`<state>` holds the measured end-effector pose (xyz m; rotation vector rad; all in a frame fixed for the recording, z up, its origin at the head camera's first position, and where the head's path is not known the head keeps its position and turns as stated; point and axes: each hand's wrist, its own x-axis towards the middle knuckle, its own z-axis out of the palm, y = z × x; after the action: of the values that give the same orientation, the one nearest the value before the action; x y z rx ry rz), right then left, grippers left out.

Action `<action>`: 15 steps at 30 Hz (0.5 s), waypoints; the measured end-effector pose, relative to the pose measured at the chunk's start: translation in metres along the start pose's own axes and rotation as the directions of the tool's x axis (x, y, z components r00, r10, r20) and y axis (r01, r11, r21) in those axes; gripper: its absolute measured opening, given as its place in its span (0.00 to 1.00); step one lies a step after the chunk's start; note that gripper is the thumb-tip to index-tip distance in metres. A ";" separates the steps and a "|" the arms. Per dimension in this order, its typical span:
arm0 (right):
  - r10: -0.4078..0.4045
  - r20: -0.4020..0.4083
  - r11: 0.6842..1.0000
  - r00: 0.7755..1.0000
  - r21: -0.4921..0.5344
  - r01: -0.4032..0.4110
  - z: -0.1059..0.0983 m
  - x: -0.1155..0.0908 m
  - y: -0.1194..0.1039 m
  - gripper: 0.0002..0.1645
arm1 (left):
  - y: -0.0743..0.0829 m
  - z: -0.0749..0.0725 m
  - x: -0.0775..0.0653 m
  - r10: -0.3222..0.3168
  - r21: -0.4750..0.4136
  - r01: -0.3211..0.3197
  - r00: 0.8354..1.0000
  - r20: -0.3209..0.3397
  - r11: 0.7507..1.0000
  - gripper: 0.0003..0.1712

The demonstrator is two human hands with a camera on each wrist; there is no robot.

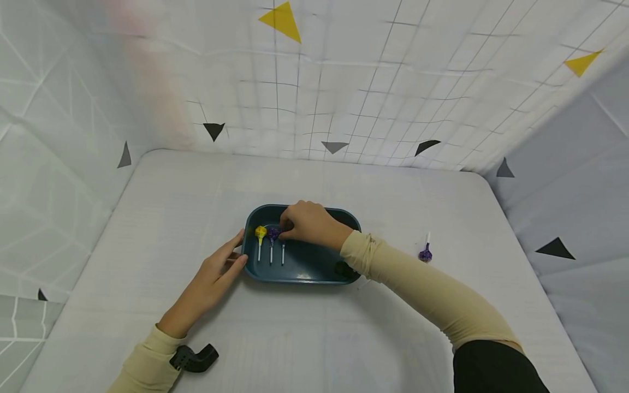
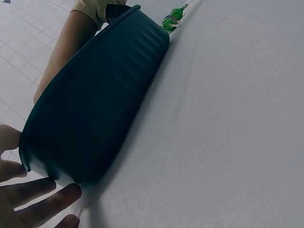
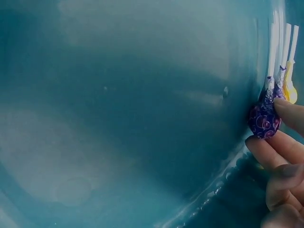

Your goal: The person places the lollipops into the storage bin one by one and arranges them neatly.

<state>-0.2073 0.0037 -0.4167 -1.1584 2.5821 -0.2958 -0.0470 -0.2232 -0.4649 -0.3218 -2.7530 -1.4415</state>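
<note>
My right hand [image 1: 314, 222] reaches into the dark teal tray [image 1: 304, 282] and pinches a purple-wrapped lollipop [image 3: 264, 121] by its head between thumb and fingers. Its white stick shows in the head view, while the head is mostly behind my fingers. Just left of it in the tray lie another purple lollipop [image 1: 273, 234] and a yellow lollipop [image 1: 260, 232], sticks toward me. My left hand [image 1: 212, 278] touches the tray's left end, its extended fingers [image 2: 52, 204] against the outer wall.
On the table right of the tray lies a purple lollipop [image 1: 425, 254], stick pointing away. A green-wrapped lollipop [image 2: 172, 21] lies beyond the tray's far end in the left wrist view. A black device [image 1: 194, 358] sits at my left wrist. White patterned cloth [image 1: 344, 82] hangs behind the table.
</note>
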 end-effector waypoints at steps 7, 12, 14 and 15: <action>0.012 0.006 1.000 1.000 0.000 -0.012 -0.002 -0.002 0.000 0.18 | -0.001 0.001 0.000 0.005 -0.002 -0.005 1.000 -0.001 1.000 0.35; 0.026 -0.007 1.000 1.000 -0.007 -0.026 -0.005 -0.004 0.001 0.17 | -0.001 0.001 0.000 0.003 0.011 -0.003 1.000 -0.004 1.000 0.35; 0.032 -0.011 0.999 0.999 -0.011 -0.032 -0.007 -0.005 0.002 0.17 | -0.001 0.001 0.000 0.003 0.014 -0.003 1.000 -0.006 1.000 0.35; 0.034 -0.011 0.999 0.999 -0.011 -0.034 -0.008 -0.006 0.002 0.18 | -0.001 0.001 0.000 0.003 0.015 -0.003 1.000 -0.007 1.000 0.35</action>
<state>-0.2075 0.0099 -0.4088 -1.1190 2.6125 -0.2809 -0.0472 -0.2226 -0.4663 -0.3202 -2.7554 -1.4175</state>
